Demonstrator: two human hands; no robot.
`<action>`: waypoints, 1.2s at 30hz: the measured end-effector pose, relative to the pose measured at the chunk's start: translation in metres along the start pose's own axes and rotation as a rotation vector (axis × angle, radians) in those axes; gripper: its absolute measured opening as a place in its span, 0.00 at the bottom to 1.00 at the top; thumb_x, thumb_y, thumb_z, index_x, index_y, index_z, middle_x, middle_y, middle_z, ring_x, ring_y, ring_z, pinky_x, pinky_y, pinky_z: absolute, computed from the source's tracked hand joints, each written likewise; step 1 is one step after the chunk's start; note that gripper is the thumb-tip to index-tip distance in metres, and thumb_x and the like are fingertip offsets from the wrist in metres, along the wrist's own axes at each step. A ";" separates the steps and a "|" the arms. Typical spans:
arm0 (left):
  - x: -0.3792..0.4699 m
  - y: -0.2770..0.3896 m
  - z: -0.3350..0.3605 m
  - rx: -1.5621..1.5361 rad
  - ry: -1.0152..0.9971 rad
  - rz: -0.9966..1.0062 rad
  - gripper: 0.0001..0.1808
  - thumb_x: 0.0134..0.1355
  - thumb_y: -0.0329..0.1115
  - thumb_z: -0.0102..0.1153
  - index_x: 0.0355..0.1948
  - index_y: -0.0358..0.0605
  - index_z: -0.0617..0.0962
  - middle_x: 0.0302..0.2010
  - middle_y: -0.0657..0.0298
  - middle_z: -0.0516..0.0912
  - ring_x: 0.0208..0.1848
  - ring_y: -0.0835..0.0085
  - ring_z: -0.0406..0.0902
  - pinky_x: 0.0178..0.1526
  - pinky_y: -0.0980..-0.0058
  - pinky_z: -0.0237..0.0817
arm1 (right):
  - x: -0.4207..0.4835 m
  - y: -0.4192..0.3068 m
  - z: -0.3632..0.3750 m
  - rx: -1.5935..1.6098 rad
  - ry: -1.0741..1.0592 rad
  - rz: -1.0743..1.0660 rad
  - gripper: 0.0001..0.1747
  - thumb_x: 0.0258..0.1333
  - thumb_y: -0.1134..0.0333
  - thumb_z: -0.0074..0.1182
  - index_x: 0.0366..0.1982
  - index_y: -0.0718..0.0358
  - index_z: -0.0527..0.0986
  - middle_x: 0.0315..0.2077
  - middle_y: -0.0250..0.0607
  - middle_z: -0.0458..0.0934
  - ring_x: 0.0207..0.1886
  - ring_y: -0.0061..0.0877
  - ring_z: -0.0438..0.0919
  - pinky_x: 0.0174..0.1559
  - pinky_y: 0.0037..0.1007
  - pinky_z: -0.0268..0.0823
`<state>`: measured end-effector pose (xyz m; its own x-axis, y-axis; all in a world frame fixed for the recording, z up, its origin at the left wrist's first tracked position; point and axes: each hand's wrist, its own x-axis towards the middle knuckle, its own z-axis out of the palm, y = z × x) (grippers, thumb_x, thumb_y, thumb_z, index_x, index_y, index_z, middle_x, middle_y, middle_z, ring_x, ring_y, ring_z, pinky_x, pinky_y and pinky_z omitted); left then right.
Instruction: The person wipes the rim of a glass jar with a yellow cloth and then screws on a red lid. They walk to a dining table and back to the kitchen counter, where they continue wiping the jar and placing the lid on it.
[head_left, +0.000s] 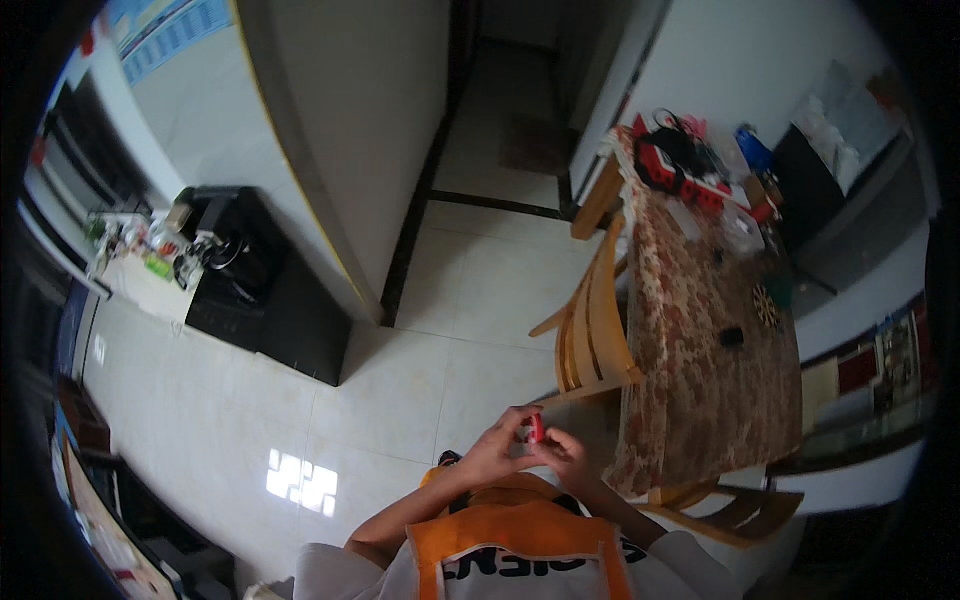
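Note:
Both of my hands meet in front of the orange apron (491, 536). Between them is a small red object (537, 428) with a paler patch; it is too small to name surely. The fingertips of my left hand (496, 448) pinch it from the left and above. From the right and below, the thumb and fingers of my right hand (566, 456) hold its lower end. The fingers hide part of it.
A slatted wooden chair (592, 345) stands against the cloth-covered table (705, 405) at my right. Another wooden chair (739, 517) is at its near end. Left lies a black cabinet (300, 322) carrying a black appliance (232, 255). Pale floor tiles (375, 405) lead to a doorway.

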<state>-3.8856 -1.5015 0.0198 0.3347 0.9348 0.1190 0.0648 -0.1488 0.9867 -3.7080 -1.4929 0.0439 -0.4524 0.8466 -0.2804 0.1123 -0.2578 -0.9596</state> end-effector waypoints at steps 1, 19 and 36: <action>0.004 -0.004 0.008 -0.015 -0.043 0.028 0.43 0.50 0.33 0.70 0.64 0.48 0.61 0.60 0.54 0.64 0.58 0.61 0.68 0.53 0.66 0.67 | -0.010 -0.003 -0.004 0.006 0.053 0.043 0.09 0.62 0.65 0.51 0.35 0.65 0.71 0.30 0.31 0.72 0.35 0.16 0.71 0.41 0.25 0.65; -0.019 0.072 0.456 -0.107 -0.965 0.130 0.42 0.52 0.35 0.68 0.65 0.47 0.60 0.59 0.57 0.65 0.58 0.65 0.67 0.54 0.67 0.64 | -0.448 0.094 -0.169 0.245 0.933 -0.093 0.07 0.62 0.67 0.51 0.33 0.63 0.71 0.32 0.31 0.73 0.35 0.17 0.70 0.41 0.25 0.65; -0.045 0.150 0.899 -0.872 -1.264 -0.982 0.24 0.69 0.47 0.35 0.61 0.47 0.66 0.58 0.57 0.72 0.59 0.56 0.71 0.51 0.57 0.72 | -0.769 0.197 -0.332 0.366 1.853 -0.335 0.10 0.65 0.64 0.46 0.37 0.65 0.71 0.31 0.33 0.74 0.33 0.20 0.71 0.36 0.26 0.67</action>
<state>-3.0463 -1.8559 0.0628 0.9393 -0.2706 -0.2110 0.3396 0.8216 0.4579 -3.0440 -2.0394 0.0633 0.9843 0.1754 -0.0180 -0.0422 0.1355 -0.9899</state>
